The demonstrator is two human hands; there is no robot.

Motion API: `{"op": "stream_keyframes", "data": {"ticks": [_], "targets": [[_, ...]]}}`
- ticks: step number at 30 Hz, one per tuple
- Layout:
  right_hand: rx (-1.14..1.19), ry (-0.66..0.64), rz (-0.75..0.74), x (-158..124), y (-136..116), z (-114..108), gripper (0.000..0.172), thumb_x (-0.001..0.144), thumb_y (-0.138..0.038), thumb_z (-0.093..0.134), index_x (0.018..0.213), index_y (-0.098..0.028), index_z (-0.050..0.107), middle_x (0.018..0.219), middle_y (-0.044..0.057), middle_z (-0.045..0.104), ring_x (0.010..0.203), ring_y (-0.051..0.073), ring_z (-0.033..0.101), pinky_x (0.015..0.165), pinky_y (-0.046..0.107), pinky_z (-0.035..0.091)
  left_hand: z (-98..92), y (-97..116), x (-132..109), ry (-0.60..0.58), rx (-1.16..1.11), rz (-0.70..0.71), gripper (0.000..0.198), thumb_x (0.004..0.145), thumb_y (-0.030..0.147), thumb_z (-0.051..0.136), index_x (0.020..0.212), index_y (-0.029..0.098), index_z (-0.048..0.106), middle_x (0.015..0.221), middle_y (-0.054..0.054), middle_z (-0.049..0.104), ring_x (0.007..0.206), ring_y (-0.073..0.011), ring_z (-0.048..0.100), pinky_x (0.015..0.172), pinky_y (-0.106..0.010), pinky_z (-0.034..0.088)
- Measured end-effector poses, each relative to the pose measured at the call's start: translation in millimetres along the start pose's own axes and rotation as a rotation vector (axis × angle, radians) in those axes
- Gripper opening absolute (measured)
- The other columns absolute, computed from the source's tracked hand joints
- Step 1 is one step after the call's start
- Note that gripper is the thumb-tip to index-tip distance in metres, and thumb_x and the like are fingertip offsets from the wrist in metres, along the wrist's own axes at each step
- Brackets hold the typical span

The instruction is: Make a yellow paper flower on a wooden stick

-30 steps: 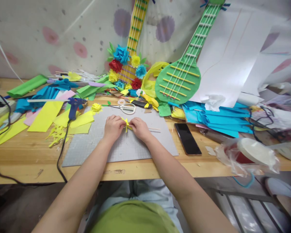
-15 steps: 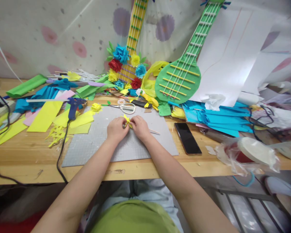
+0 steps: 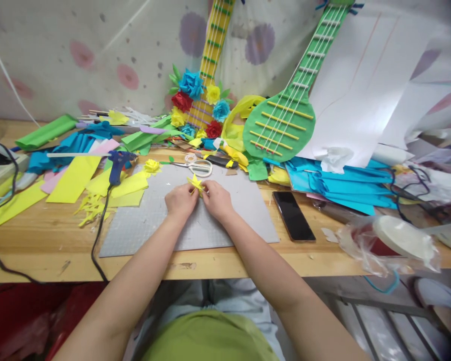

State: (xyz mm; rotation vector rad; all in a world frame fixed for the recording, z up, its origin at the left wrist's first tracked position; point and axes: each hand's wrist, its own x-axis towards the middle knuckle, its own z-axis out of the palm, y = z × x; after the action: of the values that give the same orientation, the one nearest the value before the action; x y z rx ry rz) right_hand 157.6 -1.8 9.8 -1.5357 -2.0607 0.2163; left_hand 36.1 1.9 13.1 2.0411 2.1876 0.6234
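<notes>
A small yellow paper flower with pointed petals is pinched between my two hands, over the grey cutting mat. My left hand grips it from the left with closed fingers. From the right, my right hand pinches it as well; the fingertips are partly hidden behind the petals. Just beyond the hands lie white-handled scissors and a black and yellow utility knife. A finished yellow paper rose rests at the mat's far left edge.
A blue glue gun with its cord lies left, among yellow paper strips. A green paper lute and a yellow flower-covered one lean at the back. A phone and a plastic-wrapped cup are on the right.
The yellow flower now shows more of its pointed petals above my fingertips. A thin stick seen beside my right hand before is no longer visible. The whole view has shifted slightly.
</notes>
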Motion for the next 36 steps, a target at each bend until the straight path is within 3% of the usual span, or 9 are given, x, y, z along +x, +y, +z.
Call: {"op": "stream_keyframes", "data": {"ticks": [7, 14, 20, 24, 29, 36], "targets": [[-0.044, -0.026, 0.048, -1, -1, -2, 0.013, 0.078, -0.022, 0.048, 0.090, -0.020, 0.051, 0.089, 0.002, 0.060, 0.079, 0.014, 0.052, 0.064, 0.024, 0.036, -3.0, -8, 3, 0.052, -0.056, -0.074, 0.028, 0.077, 0.039, 0.040, 0.084, 0.026, 0.064, 0.085, -0.002, 0.068, 0.080, -0.0196, 0.060, 0.062, -0.028, 0.036], [0.043, -0.139, -0.047, 1, 17, -20, 0.007, 0.073, -0.027, 0.055, 0.077, -0.021, 0.054, 0.077, -0.002, 0.060, 0.071, 0.012, 0.051, 0.061, 0.022, 0.033, -4.4, -32, 15, 0.081, -0.219, -0.188, 0.028, 0.079, 0.038, 0.040, 0.092, 0.026, 0.062, 0.085, -0.005, 0.067, 0.075, -0.0210, 0.059, 0.061, -0.029, 0.037], [0.152, -0.046, 0.058, 5, 26, -22, 0.014, 0.081, -0.031, 0.044, 0.085, -0.020, 0.053, 0.082, 0.000, 0.061, 0.071, 0.012, 0.052, 0.062, 0.022, 0.034, 7.8, -39, 23, 0.037, -0.478, 0.045, 0.027, 0.080, 0.027, 0.040, 0.096, 0.021, 0.061, 0.097, -0.003, 0.066, 0.087, -0.0157, 0.058, 0.075, -0.026, 0.042], [0.136, -0.015, 0.134, 4, 21, -18, 0.020, 0.082, -0.039, 0.042, 0.089, -0.022, 0.051, 0.077, -0.003, 0.060, 0.066, 0.011, 0.052, 0.057, 0.022, 0.032, 12.4, -36, 23, -0.032, -0.467, 0.153, 0.027, 0.081, 0.027, 0.040, 0.098, 0.021, 0.060, 0.098, -0.003, 0.065, 0.089, -0.0157, 0.058, 0.079, -0.027, 0.042], [0.049, -0.013, 0.206, 3, 13, -16, 0.032, 0.074, -0.051, 0.051, 0.091, -0.024, 0.052, 0.068, -0.004, 0.059, 0.064, 0.012, 0.055, 0.056, 0.021, 0.031, 11.9, -33, 22, -0.057, -0.402, 0.212, 0.024, 0.080, 0.023, 0.041, 0.099, 0.021, 0.056, 0.097, -0.004, 0.065, 0.090, -0.0166, 0.058, 0.080, -0.030, 0.042], [-0.051, -0.030, 0.214, 3, 7, -14, 0.034, 0.076, -0.055, 0.046, 0.086, -0.024, 0.056, 0.074, -0.002, 0.063, 0.070, 0.014, 0.058, 0.059, 0.023, 0.034, 11.3, -30, 20, -0.042, -0.350, 0.220, 0.021, 0.081, 0.023, 0.041, 0.098, 0.021, 0.053, 0.093, -0.005, 0.064, 0.088, -0.0179, 0.057, 0.078, -0.031, 0.041]]}}
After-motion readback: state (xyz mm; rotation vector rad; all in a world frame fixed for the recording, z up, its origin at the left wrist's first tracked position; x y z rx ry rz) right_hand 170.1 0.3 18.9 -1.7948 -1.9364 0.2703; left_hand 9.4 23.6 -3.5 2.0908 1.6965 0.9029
